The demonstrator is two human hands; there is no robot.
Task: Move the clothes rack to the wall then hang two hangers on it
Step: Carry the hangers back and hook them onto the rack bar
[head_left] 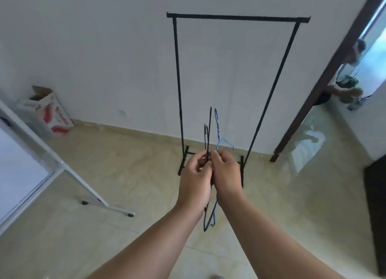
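A black clothes rack (238, 18) stands against the white wall, its top bar bare. In front of it, at chest height, my left hand (195, 179) pinches a black wire hanger (209, 128) whose hook points up. Pressed against it, my right hand (226, 174) holds a blue wire hanger (218, 130), hook also upward. The two hangers lie side by side, and their lower ends (208, 222) stick out below my wrists. Both hands are well below the rack's top bar and a little in front of its feet.
A whiteboard stand on castors (94, 195) slants across the left. An open cardboard box (49, 111) leans in the left corner. A dark door frame (325, 78) is at right, with a person crouching beyond it (351, 78). Dark furniture (376, 205) lines the right edge.
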